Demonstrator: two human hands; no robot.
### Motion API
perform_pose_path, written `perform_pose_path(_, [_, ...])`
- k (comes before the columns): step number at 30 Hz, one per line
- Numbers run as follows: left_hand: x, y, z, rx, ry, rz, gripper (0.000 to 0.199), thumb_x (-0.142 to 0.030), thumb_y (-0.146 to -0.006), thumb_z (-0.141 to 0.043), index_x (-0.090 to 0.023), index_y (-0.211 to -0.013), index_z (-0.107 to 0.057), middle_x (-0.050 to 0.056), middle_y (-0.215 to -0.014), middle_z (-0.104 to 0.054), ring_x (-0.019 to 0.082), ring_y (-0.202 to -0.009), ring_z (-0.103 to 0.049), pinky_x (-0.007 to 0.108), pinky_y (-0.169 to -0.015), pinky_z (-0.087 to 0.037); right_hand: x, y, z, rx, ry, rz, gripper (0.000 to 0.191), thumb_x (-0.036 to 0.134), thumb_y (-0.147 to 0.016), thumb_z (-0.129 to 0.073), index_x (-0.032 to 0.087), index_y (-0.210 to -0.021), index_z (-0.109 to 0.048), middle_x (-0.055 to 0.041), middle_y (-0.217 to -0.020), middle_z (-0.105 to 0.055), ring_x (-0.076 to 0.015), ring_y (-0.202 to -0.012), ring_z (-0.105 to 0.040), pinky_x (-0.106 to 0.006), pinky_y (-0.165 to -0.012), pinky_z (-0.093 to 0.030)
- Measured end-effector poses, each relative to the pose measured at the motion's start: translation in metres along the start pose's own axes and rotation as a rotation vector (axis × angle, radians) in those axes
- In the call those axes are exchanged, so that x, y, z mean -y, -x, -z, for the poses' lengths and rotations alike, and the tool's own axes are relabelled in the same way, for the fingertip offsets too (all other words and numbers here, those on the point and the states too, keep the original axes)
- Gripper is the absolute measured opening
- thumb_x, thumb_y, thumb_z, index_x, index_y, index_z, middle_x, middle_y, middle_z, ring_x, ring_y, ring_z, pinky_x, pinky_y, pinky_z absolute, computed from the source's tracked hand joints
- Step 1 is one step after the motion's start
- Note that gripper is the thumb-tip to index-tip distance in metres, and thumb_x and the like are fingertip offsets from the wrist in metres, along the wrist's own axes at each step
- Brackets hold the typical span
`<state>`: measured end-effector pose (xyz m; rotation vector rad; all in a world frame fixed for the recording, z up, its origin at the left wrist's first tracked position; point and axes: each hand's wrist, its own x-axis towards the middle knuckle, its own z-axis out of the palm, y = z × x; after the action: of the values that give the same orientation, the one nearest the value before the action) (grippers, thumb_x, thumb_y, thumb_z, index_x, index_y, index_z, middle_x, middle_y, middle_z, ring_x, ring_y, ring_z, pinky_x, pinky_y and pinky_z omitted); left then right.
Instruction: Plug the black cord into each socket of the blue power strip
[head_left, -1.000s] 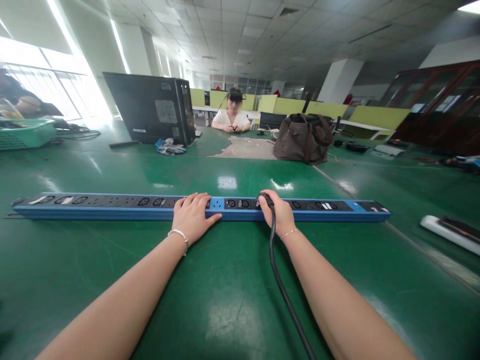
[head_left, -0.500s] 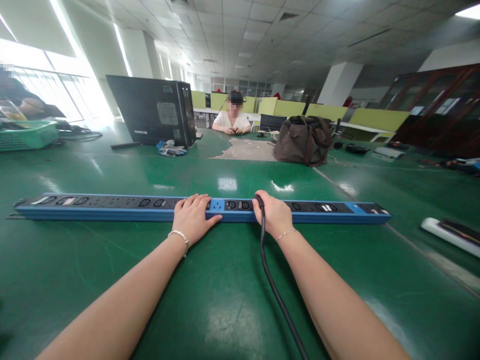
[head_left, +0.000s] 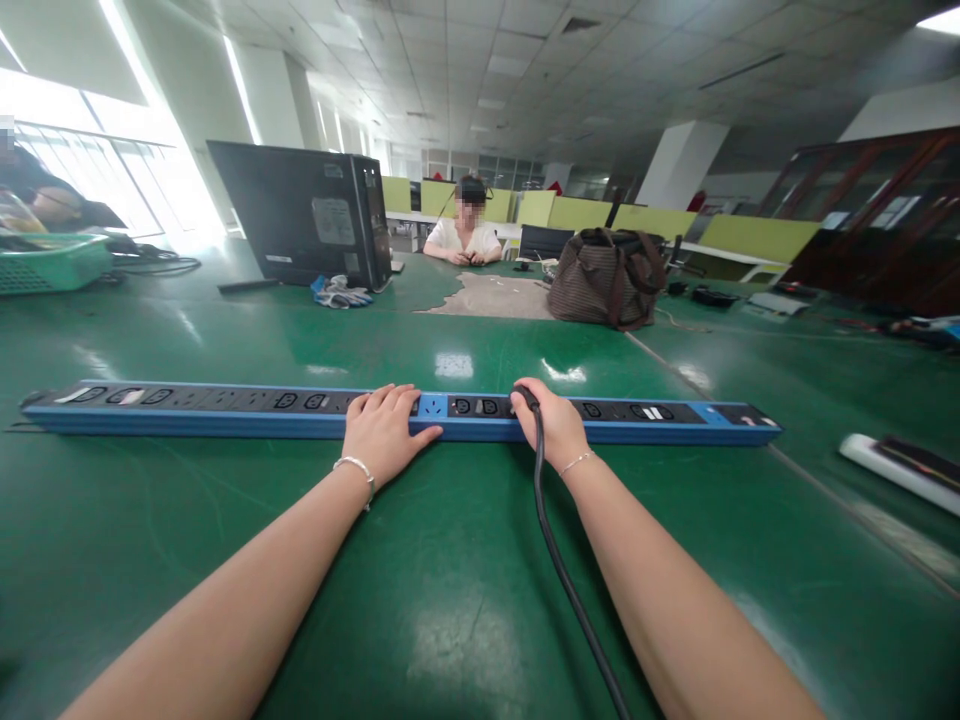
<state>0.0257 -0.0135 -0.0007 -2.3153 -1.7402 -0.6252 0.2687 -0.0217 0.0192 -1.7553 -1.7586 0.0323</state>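
Note:
A long blue power strip (head_left: 225, 424) with black socket panels lies across the green table. My left hand (head_left: 381, 432) bears down on it left of the middle, fingers reaching over the top to the far edge and thumb along the near edge by a blue socket. Closed around a black plug (head_left: 527, 397), my right hand (head_left: 556, 425) is at the strip's sockets right of the middle. From the plug a thick black cord (head_left: 555, 550) runs down toward me. My fingers hide the plug's tip, so I cannot tell whether it sits in a socket.
Behind the strip stand a black computer case (head_left: 292, 215), a pair of gloves (head_left: 341, 292) and a brown bag (head_left: 609, 278). A green basket (head_left: 52, 265) is at far left, a white bar-shaped object (head_left: 900, 472) at right. One person (head_left: 463, 235) sits opposite; another is at the left edge.
My right hand has tilted the plug slightly, and its cord has swung a little to the right. The left hand keeps its place on the strip.

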Motion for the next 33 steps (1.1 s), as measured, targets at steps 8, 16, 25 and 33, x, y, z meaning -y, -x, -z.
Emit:
perform_pose_path(8, [-0.001,0.0,0.001,0.008,0.006,0.012,0.056,-0.059,-0.079,-0.048,-0.026,-0.123,-0.05,0.006,-0.134,-0.053,0.027,-0.125,-0.041,0.045,-0.103,-0.026,0.006,0.01,-0.006,-0.042,0.231,0.16,0.032,0.036,-0.09,-0.039,0.022,-0.11,-0.06,-0.0074,-0.09,-0.071,-0.0211,-0.082,-0.065,-0.029,-0.073,-0.045])
perform_pose_path(16, [-0.001,0.001,0.001,-0.001,0.006,0.002,0.055,-0.058,-0.079,-0.047,-0.025,-0.123,-0.051,0.007,-0.132,-0.054,0.027,-0.125,-0.042,0.045,-0.102,-0.027,0.001,0.013,-0.011,-0.101,0.224,0.234,0.032,0.034,-0.091,-0.039,0.02,-0.11,-0.059,-0.0072,-0.103,-0.069,-0.0197,-0.095,-0.063,-0.034,-0.093,-0.039])
perform_pose_path(25, [-0.001,0.001,0.001,0.003,-0.003,0.007,0.055,-0.058,-0.08,-0.046,-0.025,-0.123,-0.05,0.006,-0.133,-0.054,0.026,-0.125,-0.042,0.044,-0.103,-0.026,0.005,0.007,-0.004,0.015,0.229,0.154,0.027,0.035,-0.089,-0.041,0.026,-0.105,-0.06,-0.0051,-0.093,-0.071,-0.0207,-0.085,-0.065,-0.043,-0.095,-0.037])
perform_pose_path(33, [-0.002,0.002,0.002,0.006,-0.003,0.014,0.055,-0.057,-0.08,-0.046,-0.026,-0.124,-0.05,0.006,-0.134,-0.053,0.026,-0.127,-0.041,0.044,-0.104,-0.026,0.003,0.014,-0.011,-0.07,0.16,0.189,0.029,0.033,-0.09,-0.04,0.022,-0.11,-0.058,-0.0073,-0.109,-0.067,-0.0208,-0.103,-0.06,-0.039,-0.098,-0.036])
